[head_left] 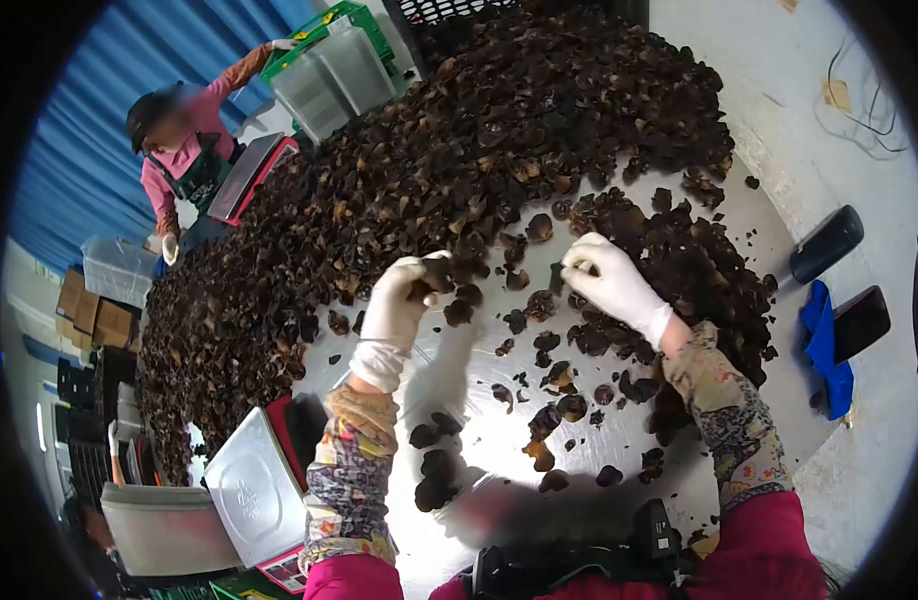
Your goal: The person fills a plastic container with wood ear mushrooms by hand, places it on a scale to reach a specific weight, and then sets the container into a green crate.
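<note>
A large heap of dark dried mushroom pieces (459,150) covers a shiny metal table (489,440). My left hand (399,300), in a white glove, pinches one dark piece (434,272) above the table. In its own white glove, my right hand (609,280) holds a small dark piece (567,272) at the fingertips, close to the edge of the heap. Loose pieces (559,380) lie scattered on the bare metal below both hands. Patterned sleeve covers wrap both forearms.
A scale with a steel pan (254,490) stands at the lower left beside a plastic tub (164,525). Another person (184,145) in pink works at the far left by a second scale (249,175). Grey crates (334,75) sit behind. A phone (859,322) and blue cloth (827,350) lie right.
</note>
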